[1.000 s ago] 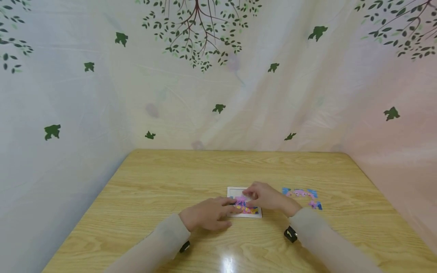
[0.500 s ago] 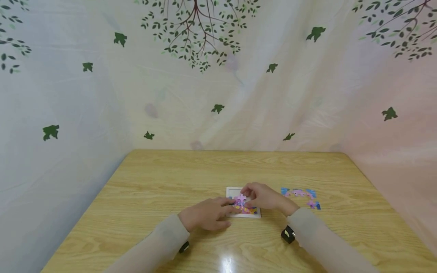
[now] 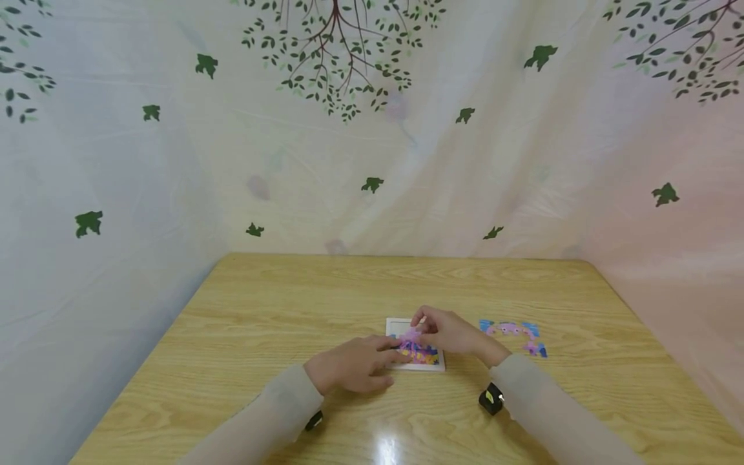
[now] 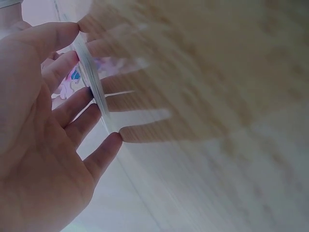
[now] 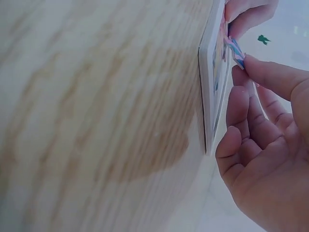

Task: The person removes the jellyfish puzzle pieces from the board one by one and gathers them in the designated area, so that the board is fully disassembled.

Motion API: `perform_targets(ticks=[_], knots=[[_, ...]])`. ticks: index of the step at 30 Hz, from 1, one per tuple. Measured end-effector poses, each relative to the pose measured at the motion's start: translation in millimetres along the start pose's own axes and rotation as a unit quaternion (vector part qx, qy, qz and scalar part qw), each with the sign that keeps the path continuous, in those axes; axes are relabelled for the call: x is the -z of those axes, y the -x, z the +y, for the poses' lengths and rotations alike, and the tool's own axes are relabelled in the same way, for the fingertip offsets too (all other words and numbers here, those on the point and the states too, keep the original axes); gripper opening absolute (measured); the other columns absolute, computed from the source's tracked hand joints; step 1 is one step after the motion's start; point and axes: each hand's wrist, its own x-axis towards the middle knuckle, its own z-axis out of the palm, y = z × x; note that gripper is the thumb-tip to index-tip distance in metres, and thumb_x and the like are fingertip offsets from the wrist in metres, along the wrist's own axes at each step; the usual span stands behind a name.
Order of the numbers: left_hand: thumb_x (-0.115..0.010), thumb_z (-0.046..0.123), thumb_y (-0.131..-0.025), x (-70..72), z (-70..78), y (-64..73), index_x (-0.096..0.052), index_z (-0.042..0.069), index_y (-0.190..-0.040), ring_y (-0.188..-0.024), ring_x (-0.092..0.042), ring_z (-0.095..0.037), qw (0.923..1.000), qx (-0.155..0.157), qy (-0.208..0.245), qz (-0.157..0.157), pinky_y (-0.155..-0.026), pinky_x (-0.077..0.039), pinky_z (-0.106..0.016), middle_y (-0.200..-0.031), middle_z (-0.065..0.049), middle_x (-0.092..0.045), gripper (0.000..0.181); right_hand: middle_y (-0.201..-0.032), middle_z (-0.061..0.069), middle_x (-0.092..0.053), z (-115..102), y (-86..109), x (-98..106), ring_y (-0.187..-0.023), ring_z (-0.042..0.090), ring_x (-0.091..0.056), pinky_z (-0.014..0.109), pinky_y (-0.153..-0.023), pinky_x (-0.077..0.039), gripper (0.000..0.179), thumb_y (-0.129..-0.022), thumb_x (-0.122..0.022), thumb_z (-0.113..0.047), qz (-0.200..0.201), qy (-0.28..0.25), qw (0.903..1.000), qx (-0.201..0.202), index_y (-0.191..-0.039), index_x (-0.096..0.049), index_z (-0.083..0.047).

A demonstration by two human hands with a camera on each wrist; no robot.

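Pink puzzle piece [image 5: 236, 53] — thin, blue-streaked.

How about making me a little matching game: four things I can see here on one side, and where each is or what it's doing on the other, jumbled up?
Things:
1. left hand
2. right hand
3. loose puzzle pieces
4. pale curtain

Places and states:
A. pinching a small piece
B. hanging behind the table, with a leafy print
C. reaching over the left side of the white frame
D. lying on the table, to the right of the frame

Right pairs: 1-C, 2-A, 3-D, 4-B
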Motion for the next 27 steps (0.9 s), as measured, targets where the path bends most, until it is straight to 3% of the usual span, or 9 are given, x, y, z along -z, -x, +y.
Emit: perform_targets(ticks=[11,21,27], knots=[[-0.059,0.033,-0.105,-1.2,-0.6,-1.5,-0.051,0.025,-0.154,-0.146,-0.044,-0.026,0.9999,0.012,-0.001,-0.004,-0.117,-0.04,-0.039,-0.162,-0.006,-0.042,0.05,-0.084,0.005,-0.066,15.6,16.6,17.7,-0.068,0.013,-0.051,0.024,-0.059,-0.042,0.019,-0.101,-0.067,-0.013,0.024,-0.01,0.9996,-0.015,-0.119,-0.061,-0.007],[-0.059,0.033,-0.105,-1.0,1.2,0.0,-0.05,0.025,-0.155,-0.148,-0.042,-0.026,0.9999,0.014,0.003,-0.007,-0.119,-0.038,-0.04,-0.163,-0.006,-0.042,0.051,-0.078,0.004,-0.063,38.8,56.4,43.5,-0.063,0.008,-0.046,0.022,-0.055,-0.038,0.021,-0.102,-0.068,-0.017,0.051,-0.006,0.998,-0.036,-0.119,-0.061,-0.005],[-0.059,0.032,-0.106,-0.8,1.4,-0.4,-0.051,0.023,-0.155,-0.147,-0.042,-0.026,0.9999,0.01,0.007,-0.002,-0.119,-0.038,-0.039,-0.163,-0.006,-0.042,0.05,-0.081,0.002,-0.064,52.3,81.7,57.9,-0.067,0.009,-0.049,0.023,-0.058,-0.039,0.024,-0.102,-0.068,-0.02,0.06,0.0,0.9968,-0.053,-0.118,-0.061,-0.004]])
